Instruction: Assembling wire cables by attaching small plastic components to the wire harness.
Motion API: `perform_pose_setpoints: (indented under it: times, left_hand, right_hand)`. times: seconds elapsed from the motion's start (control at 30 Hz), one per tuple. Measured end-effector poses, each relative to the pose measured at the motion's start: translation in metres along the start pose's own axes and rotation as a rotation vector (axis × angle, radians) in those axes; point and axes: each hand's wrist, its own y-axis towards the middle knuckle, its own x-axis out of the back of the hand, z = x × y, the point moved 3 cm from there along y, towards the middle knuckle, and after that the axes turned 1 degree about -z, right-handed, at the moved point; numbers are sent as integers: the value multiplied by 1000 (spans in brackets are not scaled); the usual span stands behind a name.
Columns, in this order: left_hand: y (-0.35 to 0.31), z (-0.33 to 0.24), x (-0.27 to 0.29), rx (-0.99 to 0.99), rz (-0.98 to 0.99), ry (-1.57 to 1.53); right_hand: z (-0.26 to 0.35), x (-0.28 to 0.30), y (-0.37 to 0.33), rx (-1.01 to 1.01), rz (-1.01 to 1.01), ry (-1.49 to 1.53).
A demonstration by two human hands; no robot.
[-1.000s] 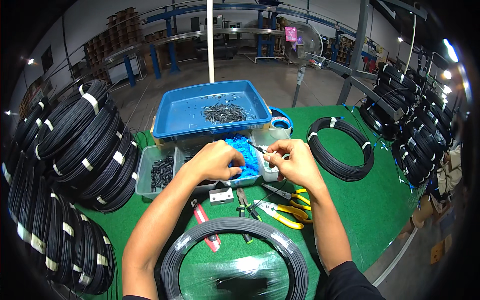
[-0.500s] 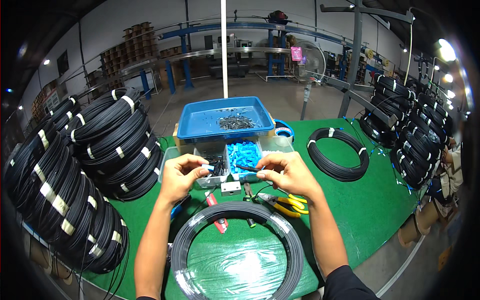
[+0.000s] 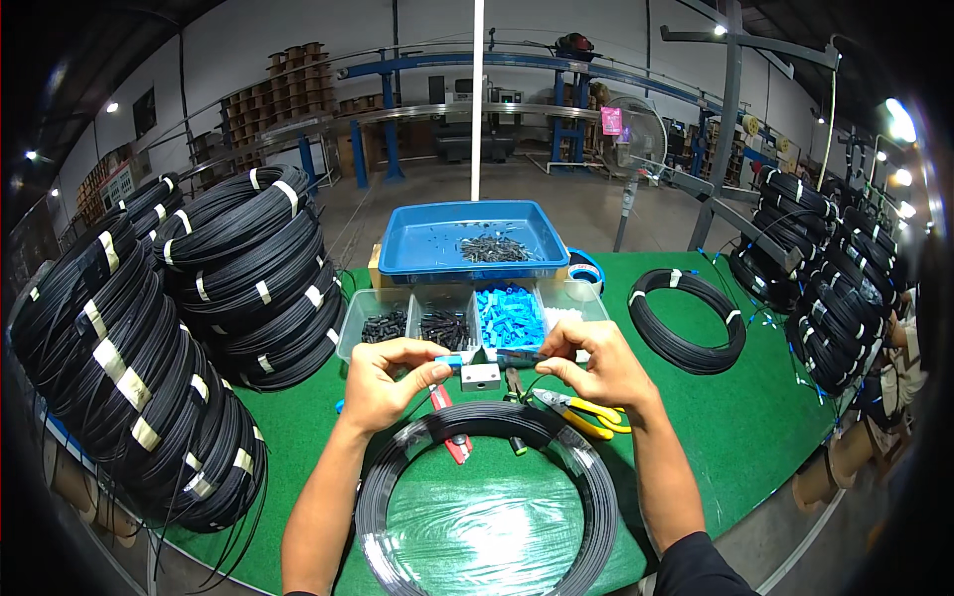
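My left hand (image 3: 390, 385) pinches a small blue connector (image 3: 453, 361) between thumb and fingertips. Opposite it, my right hand (image 3: 596, 366) grips a slim black piece (image 3: 519, 356), pointed toward the connector with a gap between. Just below the two pieces sits a small metal block (image 3: 480, 377). A wrapped coil of black cable (image 3: 373, 497) lies between my forearms. Beyond my hands is a clear divided box (image 3: 350, 333); its compartments hold black parts (image 3: 444, 329), blue connectors (image 3: 510, 316) and white pieces (image 3: 563, 315).
Behind the box stands a blue tray (image 3: 397, 248) with dark scraps. Yellow-handled pliers (image 3: 593, 417) and a red-handled tool (image 3: 457, 447) lie near the coil. Tall stacks of cable coils (image 3: 248, 268) line the left side. Another coil (image 3: 641, 323) rests on the green tabletop (image 3: 735, 437) at right.
Both hands have come down a little toward the metal block, still holding their pieces. The whole view has shifted slightly, so the scene sits further right.
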Motion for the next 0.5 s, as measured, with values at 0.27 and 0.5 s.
perform_pose_setpoints:
  times: [0.27,0.5]
  left_hand:
    - [0,0,-5,-36,39,20]
    - [0,-6,-2,-75,62,66]
  right_hand:
    - [7,-4,-6,77,111,68]
    - [14,-6,-6,106,142,83]
